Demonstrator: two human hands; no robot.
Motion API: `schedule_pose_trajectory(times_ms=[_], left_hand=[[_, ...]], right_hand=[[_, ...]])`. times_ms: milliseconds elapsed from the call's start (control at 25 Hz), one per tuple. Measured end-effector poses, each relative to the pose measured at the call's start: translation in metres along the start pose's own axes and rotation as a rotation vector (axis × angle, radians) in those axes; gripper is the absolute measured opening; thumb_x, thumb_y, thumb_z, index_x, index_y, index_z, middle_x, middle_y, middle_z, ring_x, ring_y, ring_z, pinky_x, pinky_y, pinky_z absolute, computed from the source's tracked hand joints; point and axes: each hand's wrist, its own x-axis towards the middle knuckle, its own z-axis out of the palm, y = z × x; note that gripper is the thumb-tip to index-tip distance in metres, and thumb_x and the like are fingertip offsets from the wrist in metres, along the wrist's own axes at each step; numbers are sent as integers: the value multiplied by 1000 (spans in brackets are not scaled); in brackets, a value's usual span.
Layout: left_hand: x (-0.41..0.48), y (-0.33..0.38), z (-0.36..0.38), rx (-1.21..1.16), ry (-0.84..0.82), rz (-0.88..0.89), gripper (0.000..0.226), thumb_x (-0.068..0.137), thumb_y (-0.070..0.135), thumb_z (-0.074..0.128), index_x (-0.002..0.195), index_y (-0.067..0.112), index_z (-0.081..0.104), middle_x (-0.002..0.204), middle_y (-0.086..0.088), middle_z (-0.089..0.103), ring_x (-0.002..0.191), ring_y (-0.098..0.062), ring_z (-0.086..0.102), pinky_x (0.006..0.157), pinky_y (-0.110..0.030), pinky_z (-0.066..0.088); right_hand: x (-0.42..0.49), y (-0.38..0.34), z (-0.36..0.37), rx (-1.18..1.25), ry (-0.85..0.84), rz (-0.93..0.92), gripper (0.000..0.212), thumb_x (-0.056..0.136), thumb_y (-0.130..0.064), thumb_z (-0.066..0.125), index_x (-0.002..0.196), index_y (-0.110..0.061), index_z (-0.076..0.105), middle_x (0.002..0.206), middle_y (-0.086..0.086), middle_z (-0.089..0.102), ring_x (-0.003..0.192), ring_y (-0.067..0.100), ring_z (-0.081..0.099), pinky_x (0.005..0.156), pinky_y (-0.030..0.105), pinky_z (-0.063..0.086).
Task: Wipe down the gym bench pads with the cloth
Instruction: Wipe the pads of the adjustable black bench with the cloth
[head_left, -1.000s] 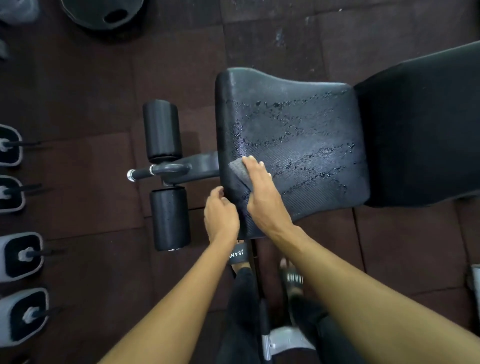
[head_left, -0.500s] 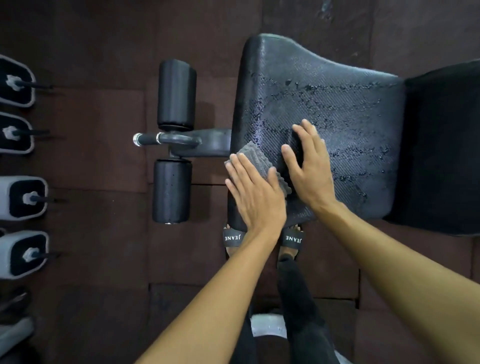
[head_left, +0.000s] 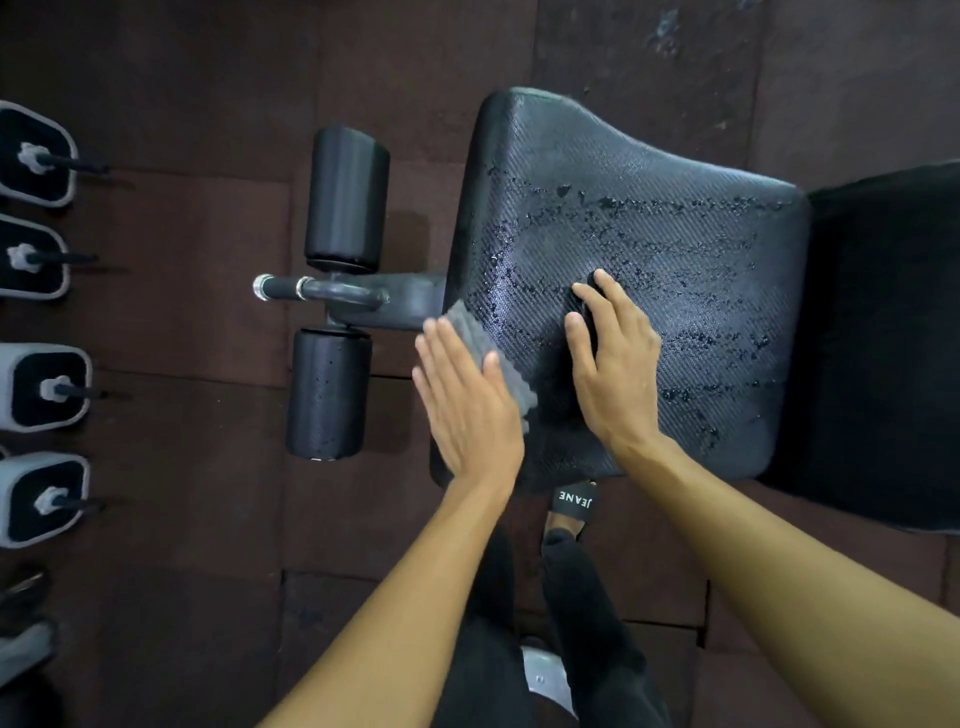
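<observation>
- Along the left edge of my view stands a row of grey-framed weight units (head_left: 44, 387), well apart from the bench on the rubber floor tiles (head_left: 182, 519).
- Two black foam rollers (head_left: 347, 197) sit on a chrome-tipped bar (head_left: 291, 288) just beside the seat pad's left end, close to the cloth.
- A sandal (head_left: 574, 501) shows below the pad's near edge.
- The seat pad (head_left: 649, 249) runs left to right, flared end toward the rollers. The back pad (head_left: 883, 338) adjoins it on the right. Droplets (head_left: 675, 208) streak its top.
- The grey ribbed cloth (head_left: 483, 348) lies on the seat pad's left edge, its long axis slanting from upper left to lower right.
- My left hand (head_left: 467, 410) presses flat on the cloth, fingers straight.
- My right hand (head_left: 615, 364) rests palm down on the pad, fingers extended, gripping nothing.
</observation>
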Motion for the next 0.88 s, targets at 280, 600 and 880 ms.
schedule_pose_trajectory(times_ms=[280, 600, 880], left_hand=[[126, 76, -11, 24, 7, 161, 62, 107, 37, 22, 156, 7, 2, 165, -9, 2, 153, -22, 1, 125, -41, 7], [167, 138, 5, 250, 129, 499, 60, 106, 35, 19, 156, 5, 5, 165, -12, 5, 153, -26, 3, 124, -44, 6], [65, 52, -3, 449, 38, 611, 59, 106, 34, 19, 157, 7, 6, 165, -11, 5, 153, -25, 4, 124, -45, 10]], right_hand=[[63, 2, -9, -83, 163, 66, 38, 101, -37, 44, 135, -24, 55, 148, -5, 46, 135, 15, 40, 114, 38, 21], [72, 31, -24, -121, 159, 57, 44, 102, -32, 45, 145, -20, 47, 157, 1, 36, 143, 21, 33, 118, 42, 22], [53, 67, -32, -332, 41, 101, 58, 103, -48, 28, 157, -30, 20, 167, -4, 10, 153, 14, 6, 124, 46, 5]])
